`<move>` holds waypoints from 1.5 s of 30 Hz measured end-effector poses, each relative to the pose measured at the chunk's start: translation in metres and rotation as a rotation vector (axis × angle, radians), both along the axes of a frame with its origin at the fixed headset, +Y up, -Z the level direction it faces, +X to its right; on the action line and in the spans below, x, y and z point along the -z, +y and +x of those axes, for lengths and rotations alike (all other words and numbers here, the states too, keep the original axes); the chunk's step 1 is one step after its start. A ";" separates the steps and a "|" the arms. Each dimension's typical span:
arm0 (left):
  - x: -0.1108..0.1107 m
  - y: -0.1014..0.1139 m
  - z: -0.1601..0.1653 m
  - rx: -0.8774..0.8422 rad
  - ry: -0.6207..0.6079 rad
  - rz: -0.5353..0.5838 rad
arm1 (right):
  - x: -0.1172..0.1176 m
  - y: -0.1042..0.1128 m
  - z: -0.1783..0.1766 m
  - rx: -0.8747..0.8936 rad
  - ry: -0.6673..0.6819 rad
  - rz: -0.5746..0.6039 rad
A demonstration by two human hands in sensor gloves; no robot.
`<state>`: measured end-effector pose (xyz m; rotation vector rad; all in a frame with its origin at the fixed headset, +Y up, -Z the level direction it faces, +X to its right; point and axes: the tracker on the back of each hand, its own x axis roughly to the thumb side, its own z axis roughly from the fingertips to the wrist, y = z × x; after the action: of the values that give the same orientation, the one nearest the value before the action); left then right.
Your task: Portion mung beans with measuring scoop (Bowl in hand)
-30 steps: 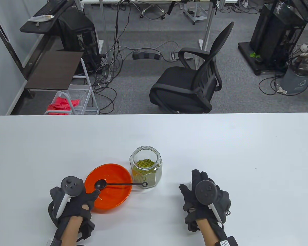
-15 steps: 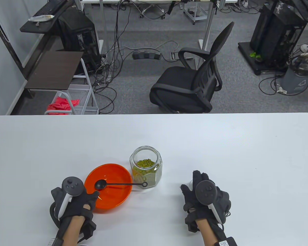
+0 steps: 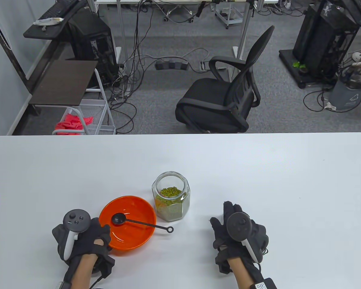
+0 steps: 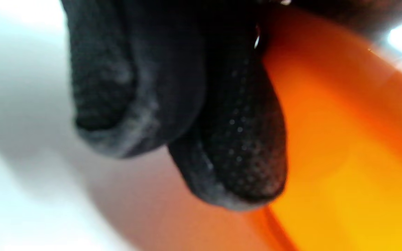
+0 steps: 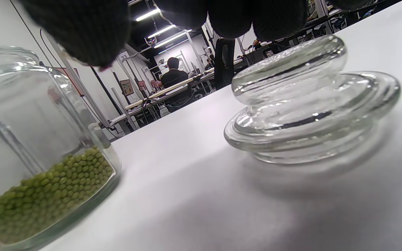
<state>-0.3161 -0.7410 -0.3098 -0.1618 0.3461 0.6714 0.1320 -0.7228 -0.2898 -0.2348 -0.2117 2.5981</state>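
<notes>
A: What sits nearest the person?

B: The 2 hands at the desk's (image 3: 258, 168) near edge. The left hand (image 3: 84, 237) in its black sensor glove grips the near-left rim of the round orange plastic bowl (image 3: 138, 231); in the left wrist view its fingertips (image 4: 236, 146) curl against the bowl's outer wall.

A: And the other one?

B: The right hand (image 3: 237, 231) rests on the white desk, well to the right of the bowl. Its fingers lie relaxed over a clear glass lid (image 5: 309, 104) that sits flat on the desk; the right wrist view shows them just above the lid's knob, but I cannot tell if they touch it. It grasps nothing.

A: Where is the scoop?

B: The black long-handled measuring scoop (image 3: 119, 219) lies in the bowl, cup inside, its thin handle reaching over the right rim, with the ring end past the rim.

A: And the beans?

B: Just behind the bowl's right side stands 1 open, faceted clear glass jar (image 3: 171, 197), partly filled with green mung beans (image 3: 170, 191).

A: Farther back?

B: Beyond the desk's far edge, a black office chair (image 3: 225, 96) on the grey carpet.
</notes>
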 end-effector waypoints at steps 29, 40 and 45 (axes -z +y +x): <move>-0.013 0.019 0.013 -0.122 -0.146 0.087 | -0.011 -0.025 -0.075 0.636 0.305 -0.091; -0.013 0.018 0.013 -0.124 -0.159 0.076 | -0.007 -0.041 -0.086 0.759 0.320 -0.199; -0.013 0.018 0.013 -0.117 -0.165 0.069 | -0.008 -0.041 -0.086 0.790 0.307 -0.198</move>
<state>-0.3032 -0.7226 -0.2970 -0.1712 0.1560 0.7797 0.0457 -0.7641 -0.2818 0.0213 0.2151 1.8285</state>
